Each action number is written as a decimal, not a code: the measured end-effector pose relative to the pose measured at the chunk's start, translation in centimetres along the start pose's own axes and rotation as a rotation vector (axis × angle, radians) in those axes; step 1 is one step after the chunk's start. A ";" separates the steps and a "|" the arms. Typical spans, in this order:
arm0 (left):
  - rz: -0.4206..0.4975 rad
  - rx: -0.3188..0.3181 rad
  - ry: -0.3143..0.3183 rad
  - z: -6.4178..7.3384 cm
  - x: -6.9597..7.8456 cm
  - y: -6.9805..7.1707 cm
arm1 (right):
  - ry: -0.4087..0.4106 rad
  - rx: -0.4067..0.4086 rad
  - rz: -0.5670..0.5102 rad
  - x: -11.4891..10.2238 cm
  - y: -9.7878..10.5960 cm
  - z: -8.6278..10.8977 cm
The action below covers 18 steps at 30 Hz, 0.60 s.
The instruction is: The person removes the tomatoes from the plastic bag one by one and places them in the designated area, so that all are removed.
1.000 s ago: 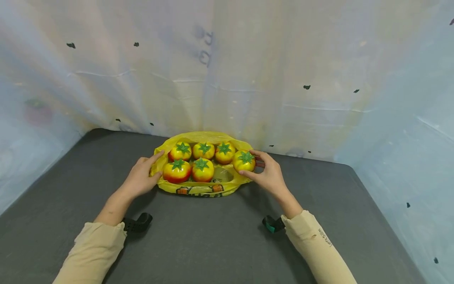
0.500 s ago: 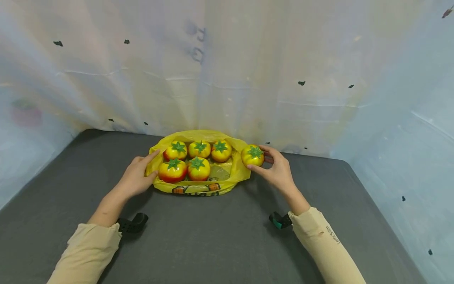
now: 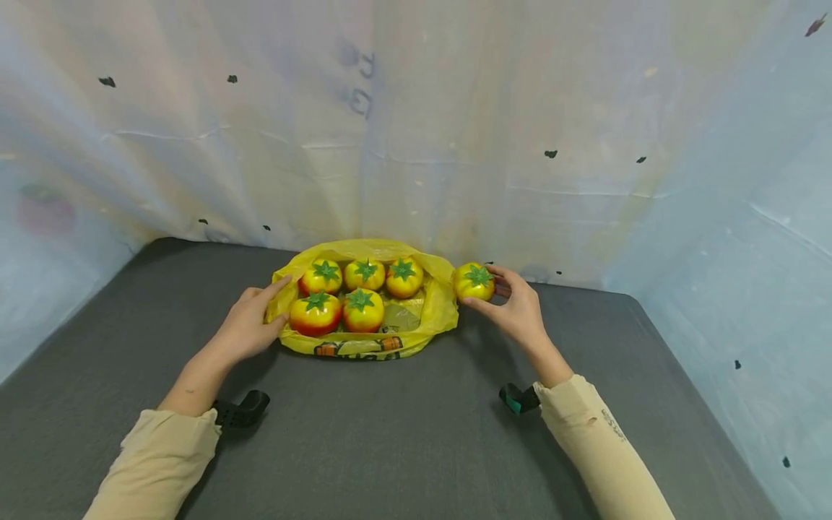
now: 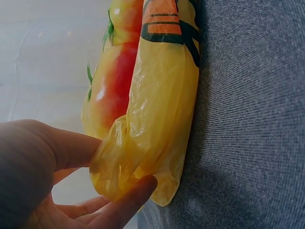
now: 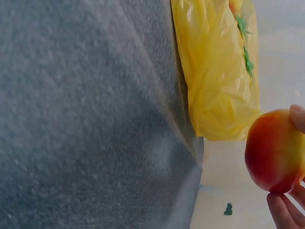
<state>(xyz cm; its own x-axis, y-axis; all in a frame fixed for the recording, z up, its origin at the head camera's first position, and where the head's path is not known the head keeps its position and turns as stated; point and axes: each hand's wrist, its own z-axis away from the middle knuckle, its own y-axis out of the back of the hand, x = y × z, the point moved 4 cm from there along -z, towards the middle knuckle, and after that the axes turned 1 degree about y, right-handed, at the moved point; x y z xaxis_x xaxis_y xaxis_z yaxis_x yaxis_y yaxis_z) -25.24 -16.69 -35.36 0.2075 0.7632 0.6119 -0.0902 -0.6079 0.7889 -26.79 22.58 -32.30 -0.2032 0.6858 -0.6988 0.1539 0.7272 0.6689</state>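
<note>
A yellow plastic bag (image 3: 440, 310) lies spread wide at the mouth near the back of the table, printed in orange and black along its front. Several yellow-red tomatoes with green leaf tops, among them a front-left tomato (image 3: 315, 315), sit inside in two rows. At the bag's left end, my left hand (image 3: 250, 321) pinches its edge; the left wrist view shows thumb and fingers on either side of the crumpled plastic (image 4: 114, 167). My right hand (image 3: 520, 307) holds another tomato (image 3: 473, 282) between thumb and fingers, just outside the bag's right end. In the right wrist view this tomato (image 5: 271, 150) appears raised off the table.
Dark grey cloth covers the table (image 3: 383, 433). A pale plastic sheet (image 3: 442, 130) hangs right behind its back edge, with more sheeting (image 3: 734, 289) at the sides. Black straps, such as the left strap (image 3: 243, 409), stick out from both wrists.
My right hand has carried the tomato rightward, from inside the bag's right end to beyond its rim. My left hand keeps its hold on the bag's left edge. The head view has shifted slightly.
</note>
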 end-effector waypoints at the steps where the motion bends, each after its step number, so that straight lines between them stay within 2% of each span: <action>1: 0.000 0.001 0.002 0.0 0.0 0.0 | -0.008 0.001 -0.006 0.2 0.0 -0.1; 9: -0.001 0.003 0.013 0.1 0.2 -0.1 | -0.062 0.006 -0.036 1.5 -0.1 -1.2; 18: -0.004 0.007 0.008 0.1 0.3 0.0 | -0.105 0.013 -0.017 2.9 -0.6 -2.2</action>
<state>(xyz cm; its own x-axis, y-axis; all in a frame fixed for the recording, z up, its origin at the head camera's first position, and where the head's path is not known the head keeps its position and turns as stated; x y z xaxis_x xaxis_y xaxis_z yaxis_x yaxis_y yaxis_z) -25.03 -16.49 -35.22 0.2005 0.7673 0.6091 -0.0825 -0.6063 0.7910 -29.60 24.08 -34.12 -0.1035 0.6717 -0.7335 0.1643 0.7389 0.6535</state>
